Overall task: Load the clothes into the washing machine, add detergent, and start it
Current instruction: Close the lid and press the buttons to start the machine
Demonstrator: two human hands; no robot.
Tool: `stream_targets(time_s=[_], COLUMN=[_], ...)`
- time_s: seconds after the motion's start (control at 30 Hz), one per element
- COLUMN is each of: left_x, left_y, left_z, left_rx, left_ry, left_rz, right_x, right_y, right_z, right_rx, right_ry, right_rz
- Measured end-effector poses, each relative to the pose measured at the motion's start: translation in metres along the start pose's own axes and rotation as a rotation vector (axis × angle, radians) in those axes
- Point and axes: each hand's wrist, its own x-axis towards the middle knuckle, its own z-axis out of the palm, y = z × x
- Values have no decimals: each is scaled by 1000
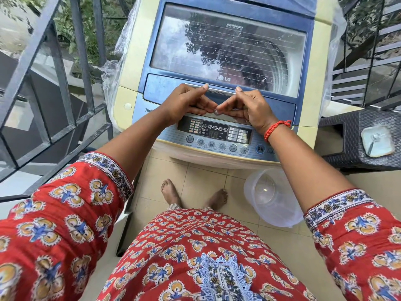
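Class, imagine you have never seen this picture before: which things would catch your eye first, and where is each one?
First, the two hands, left hand and right hand, meeting at the front edge of the washing machine lid, thumbs on its handle, fingers curled at its edge. Just below them sits the control panel with its row of buttons. On the floor to the right stands a clear plastic tub.

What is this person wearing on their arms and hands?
Both arms wear loose red sleeves printed with yellow and blue floral motifs, ending below the elbow in a white band patterned in blue. The right wrist carries a red braided thread bracelet. The left hand and right hand are bare, with no gloves or visible rings.
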Motion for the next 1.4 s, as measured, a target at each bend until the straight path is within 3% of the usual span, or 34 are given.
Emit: stream_targets(time_s=[1.4], left_x=[1], left_y=[0], left_z=[1], left_rx=[4], left_ry=[13], left_rz=[-10], right_x=[2], right_y=[-2], right_z=[2], right_rx=[25], right_ry=[11], right_rz=[23])
